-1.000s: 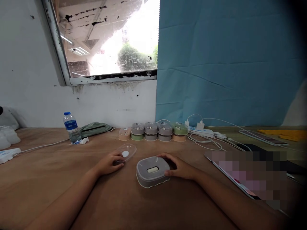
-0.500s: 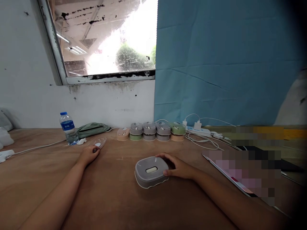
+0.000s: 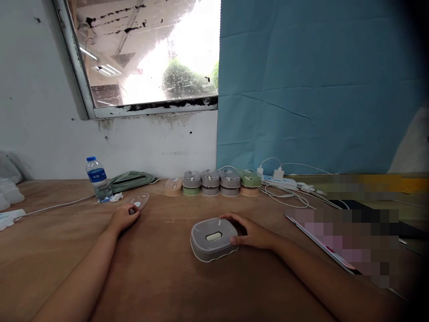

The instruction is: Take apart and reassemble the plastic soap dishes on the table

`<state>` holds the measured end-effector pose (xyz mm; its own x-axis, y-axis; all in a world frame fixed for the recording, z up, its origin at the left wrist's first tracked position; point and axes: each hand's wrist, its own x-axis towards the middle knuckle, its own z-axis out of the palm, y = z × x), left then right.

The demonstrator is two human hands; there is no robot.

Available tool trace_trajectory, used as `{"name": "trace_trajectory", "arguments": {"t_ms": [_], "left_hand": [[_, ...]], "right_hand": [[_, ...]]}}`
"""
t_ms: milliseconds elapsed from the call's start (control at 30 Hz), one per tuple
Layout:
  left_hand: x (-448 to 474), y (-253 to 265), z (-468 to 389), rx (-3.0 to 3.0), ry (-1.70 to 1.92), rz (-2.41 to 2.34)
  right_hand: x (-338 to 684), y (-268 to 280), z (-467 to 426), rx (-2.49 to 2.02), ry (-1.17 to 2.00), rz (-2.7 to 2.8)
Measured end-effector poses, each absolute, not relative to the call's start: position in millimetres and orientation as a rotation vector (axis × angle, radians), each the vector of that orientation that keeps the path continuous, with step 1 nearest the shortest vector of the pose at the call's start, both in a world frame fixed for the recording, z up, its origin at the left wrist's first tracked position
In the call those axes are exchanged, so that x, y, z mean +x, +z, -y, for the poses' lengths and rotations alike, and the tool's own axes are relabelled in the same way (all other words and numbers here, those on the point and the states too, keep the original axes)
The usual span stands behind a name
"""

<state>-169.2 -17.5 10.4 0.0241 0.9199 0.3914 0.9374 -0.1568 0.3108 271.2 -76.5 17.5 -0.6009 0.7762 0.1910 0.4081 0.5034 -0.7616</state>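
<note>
A grey oval box with rounded ends sits on the wooden table in front of me. A pale slot-shaped piece shows in the middle of its top. My right hand grips the box's right end, thumb at the near side and fingers at the far side. Farther back on the left, my left hand rests on the table with its fingers curled at the near edge of a clear plastic lid. A white oval spot is visible on that lid.
Similar boxes in grey, green and peach stand in a row by the wall, most stacked in twos. A water bottle, crumpled tissue and green pouch are at back left. White cables and a blurred flat device lie right.
My view has shifted very slightly. Both hands, the grey box and the clear lid keep their places on the table.
</note>
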Motion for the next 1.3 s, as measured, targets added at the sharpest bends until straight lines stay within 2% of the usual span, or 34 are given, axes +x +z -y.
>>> {"name": "trace_trajectory", "arguments": {"t_ms": [800,1100,1300], "left_hand": [[-171.5,12.1,29.5,-2.272,-0.767,2.031],[-171.2,14.7,30.6,-2.235,-0.718,2.075],[-155.2,23.1,29.7,-1.928,-1.020,1.704]], "right_hand": [[271.4,17.1,77.3,-0.943,0.951,2.240],[275.4,13.9,76.0,-0.926,0.842,2.317],[272.0,9.7,78.0,-1.047,0.633,2.358]]}}
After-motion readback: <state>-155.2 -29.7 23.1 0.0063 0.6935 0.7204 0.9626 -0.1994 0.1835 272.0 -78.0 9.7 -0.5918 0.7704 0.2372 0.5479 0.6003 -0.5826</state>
